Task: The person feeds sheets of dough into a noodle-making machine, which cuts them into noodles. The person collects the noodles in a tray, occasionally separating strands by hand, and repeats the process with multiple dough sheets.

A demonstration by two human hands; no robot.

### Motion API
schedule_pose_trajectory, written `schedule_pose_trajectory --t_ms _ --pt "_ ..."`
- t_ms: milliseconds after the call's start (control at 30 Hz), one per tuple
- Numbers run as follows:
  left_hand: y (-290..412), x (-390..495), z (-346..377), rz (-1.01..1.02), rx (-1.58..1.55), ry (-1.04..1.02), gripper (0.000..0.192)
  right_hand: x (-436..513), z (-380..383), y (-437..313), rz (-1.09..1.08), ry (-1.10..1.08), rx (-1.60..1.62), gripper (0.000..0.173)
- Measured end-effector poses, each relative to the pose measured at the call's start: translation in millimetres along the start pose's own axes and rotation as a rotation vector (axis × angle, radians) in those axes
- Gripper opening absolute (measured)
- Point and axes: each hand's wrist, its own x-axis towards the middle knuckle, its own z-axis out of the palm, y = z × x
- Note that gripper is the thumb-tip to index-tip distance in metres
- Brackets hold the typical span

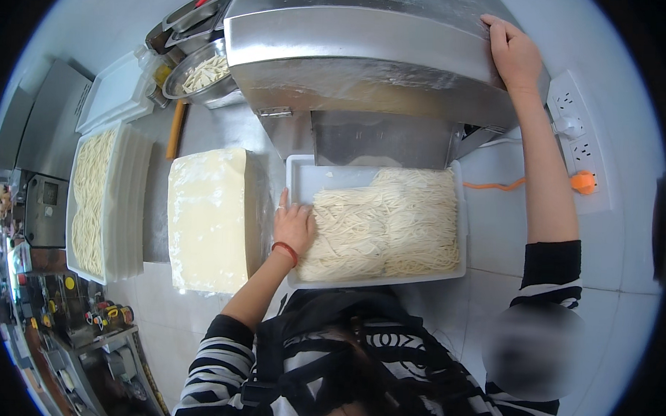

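My left hand (294,224), with a red band at the wrist, covers part of the left rim of a white plastic tray (306,177). Its fingers curl over the rim beside the noodles, except one stretched forward. Pale fresh noodles (384,232) fill most of the tray in two side-by-side heaps. The tray's far edge lies below the metal chute (388,135) of a large stainless-steel machine (361,35). My right hand (514,55) touches the machine's top at its right end, fingers bent; their tips are partly hidden.
Left of the tray stands a thick floured dough block (209,220). Stacked white trays (127,206) hold noodles at the far left. A wooden rolling pin (176,130) and a steel bowl (196,93) lie behind. An orange cable (496,186) runs to the wall sockets (582,153).
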Motion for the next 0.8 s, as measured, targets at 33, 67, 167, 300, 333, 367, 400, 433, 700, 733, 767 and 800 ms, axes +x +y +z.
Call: schedule_pose_trajectory --t_ms 33,67,167,300,333,367,400,433,700,733,767,800 --pt "0.1 -0.2 0.3 -0.004 0.006 -0.007 0.023 -0.3 0.2 0.1 0.012 0.001 0.005 0.033" --pt "0.4 -0.2 0.5 0.0 0.003 0.006 0.024 -0.3 0.1 0.1 0.011 0.003 -0.006 0.033" --pt "0.7 -0.4 0.4 0.005 0.005 0.015 0.024 -0.6 -0.3 -0.6 0.017 0.009 -0.035 0.033" --pt "0.4 -0.5 -1.1 -0.004 0.025 -0.035 0.024 -1.3 -1.0 -2.4 0.028 0.012 -0.021 0.033" --pt "0.4 -0.6 -1.5 -0.007 0.029 -0.044 0.024 -1.3 -1.2 -2.8 0.026 0.012 -0.007 0.033" --pt "0.3 -0.6 -1.8 -0.008 0.029 -0.047 0.024 -1.5 -1.3 -3.1 0.025 0.014 -0.006 0.034" --pt "0.3 -0.5 -2.0 -0.009 0.029 -0.051 0.024 -1.5 -1.5 -3.3 0.024 0.017 -0.004 0.034" --pt "0.2 -0.5 -2.1 -0.001 0.033 -0.047 0.024 -1.6 -1.6 -3.4 0.023 0.02 -0.003 0.034" --pt "-0.3 -1.0 -1.7 0.002 0.014 -0.037 0.022 -2.0 -1.4 -3.5 0.022 0.028 0.0 0.034" --pt "-0.3 -1.3 -1.7 0.007 0.018 -0.036 0.022 -2.0 -1.5 -3.9 0.018 0.03 0.0 0.034" --pt "-0.3 -1.4 -1.7 0.003 0.009 -0.037 0.022 -2.1 -1.9 -4.5 0.02 0.023 -0.014 0.034" --pt "-0.2 -1.5 -1.7 0.006 0.004 -0.03 0.021 -2.3 -2.4 -5.0 0.022 0.016 -0.028 0.034"
